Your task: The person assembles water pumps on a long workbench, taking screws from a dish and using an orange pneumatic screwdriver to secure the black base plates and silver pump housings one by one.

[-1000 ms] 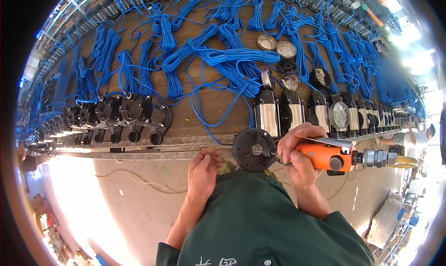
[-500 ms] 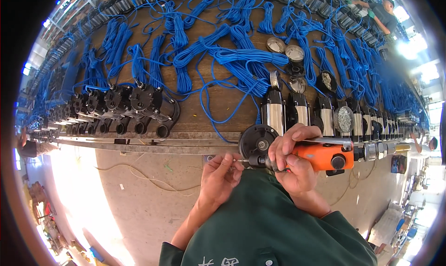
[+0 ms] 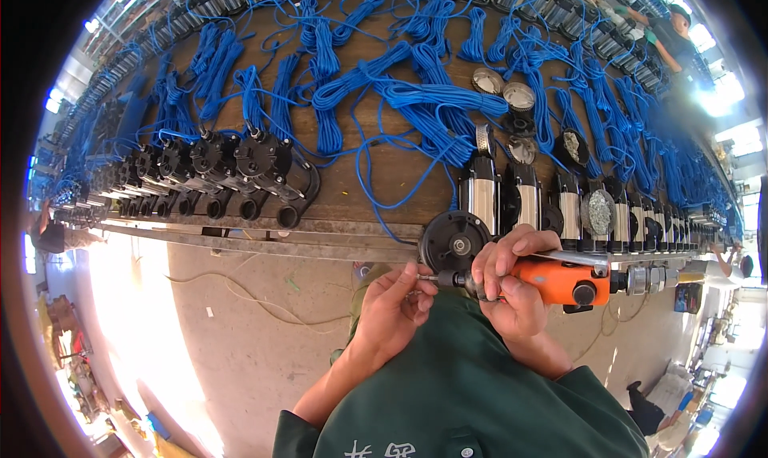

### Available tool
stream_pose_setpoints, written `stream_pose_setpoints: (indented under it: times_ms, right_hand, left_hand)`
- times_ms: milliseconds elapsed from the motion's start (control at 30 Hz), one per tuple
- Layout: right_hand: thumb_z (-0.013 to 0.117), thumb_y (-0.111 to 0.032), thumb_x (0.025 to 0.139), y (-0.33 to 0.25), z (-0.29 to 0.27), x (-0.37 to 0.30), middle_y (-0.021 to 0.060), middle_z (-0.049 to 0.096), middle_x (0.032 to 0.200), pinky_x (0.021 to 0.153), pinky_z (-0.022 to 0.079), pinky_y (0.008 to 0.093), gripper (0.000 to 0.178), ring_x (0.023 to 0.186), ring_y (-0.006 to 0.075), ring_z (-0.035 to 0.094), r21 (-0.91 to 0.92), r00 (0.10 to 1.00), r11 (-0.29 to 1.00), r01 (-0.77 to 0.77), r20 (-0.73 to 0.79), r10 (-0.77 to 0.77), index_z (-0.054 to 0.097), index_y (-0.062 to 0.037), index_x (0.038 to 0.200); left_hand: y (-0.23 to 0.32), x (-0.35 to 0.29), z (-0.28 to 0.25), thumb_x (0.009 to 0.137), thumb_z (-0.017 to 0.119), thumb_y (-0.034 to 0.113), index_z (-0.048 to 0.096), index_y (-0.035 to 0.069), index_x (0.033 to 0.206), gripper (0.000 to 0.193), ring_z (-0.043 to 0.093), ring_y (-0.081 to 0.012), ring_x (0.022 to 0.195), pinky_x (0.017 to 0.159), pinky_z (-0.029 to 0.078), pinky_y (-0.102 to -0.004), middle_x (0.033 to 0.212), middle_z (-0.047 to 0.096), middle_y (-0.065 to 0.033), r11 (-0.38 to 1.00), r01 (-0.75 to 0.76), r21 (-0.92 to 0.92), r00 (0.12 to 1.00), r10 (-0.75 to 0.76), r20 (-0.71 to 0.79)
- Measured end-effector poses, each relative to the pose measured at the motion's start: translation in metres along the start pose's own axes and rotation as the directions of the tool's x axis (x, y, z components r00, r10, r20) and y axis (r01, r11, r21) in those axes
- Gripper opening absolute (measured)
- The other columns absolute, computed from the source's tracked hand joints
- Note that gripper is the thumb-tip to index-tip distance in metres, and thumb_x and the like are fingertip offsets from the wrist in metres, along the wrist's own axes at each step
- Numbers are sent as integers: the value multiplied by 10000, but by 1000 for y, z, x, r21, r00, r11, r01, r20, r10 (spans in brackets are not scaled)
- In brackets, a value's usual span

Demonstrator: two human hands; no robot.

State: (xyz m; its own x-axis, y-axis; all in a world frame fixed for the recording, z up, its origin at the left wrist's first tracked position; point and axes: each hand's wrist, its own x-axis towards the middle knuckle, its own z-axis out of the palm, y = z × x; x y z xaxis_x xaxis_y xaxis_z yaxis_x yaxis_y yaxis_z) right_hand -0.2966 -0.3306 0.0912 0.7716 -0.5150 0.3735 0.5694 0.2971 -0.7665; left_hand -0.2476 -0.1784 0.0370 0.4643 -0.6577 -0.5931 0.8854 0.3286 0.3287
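My right hand (image 3: 518,286) is wrapped round an orange pneumatic screwdriver (image 3: 564,282), which lies sideways with its dark socket tip (image 3: 450,279) pointing left. Thumb and fingertips of my left hand (image 3: 390,310) pinch a thin metal screw (image 3: 428,277) at that tip. Whether the screw sits inside the socket, I cannot tell. Just beyond the tip, at the bench edge, is a round black pump end (image 3: 458,244) with a small metal centre. Its silver motor body (image 3: 482,198) stretches away behind it. The fingers of my right hand hide part of the tool's front.
Black pump housings (image 3: 264,164) line the bench edge at left; silver motors (image 3: 569,214) line it at right. Bundles of blue cable (image 3: 436,98) cover the wooden bench (image 3: 352,182). An air hose fitting (image 3: 648,280) trails rightward from the tool. Another person (image 3: 676,42) stands far right.
My left hand has moved slightly right, bringing the screw closer to the driver's tip. The whole scene has shifted a little rightward in view; my right hand keeps its grip.
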Motion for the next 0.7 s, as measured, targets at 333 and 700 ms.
stream_pose_setpoints:
  times_ms: [333,700]
  right_hand:
    - [560,36,788,1,-31,-12,121,531,837,575,505,308,256,542,144,523,-189,996,982,-13,83,30,468,-8,1023]
    - [585,52,713,16,-20,-11,140,597,810,569,518,253,203,603,146,592,-425,982,901,-91,114,153,565,31,914]
  left_hand:
    - [-24,34,-28,923,622,121,690,-5,1040,184,402,-61,504,455,315,-228,616,496,12,590,-468,658,884,322,340]
    - [-13,55,-34,741,779,106,732,68,978,244,624,-213,583,560,505,-296,786,689,-100,-6,-637,771,683,459,568]
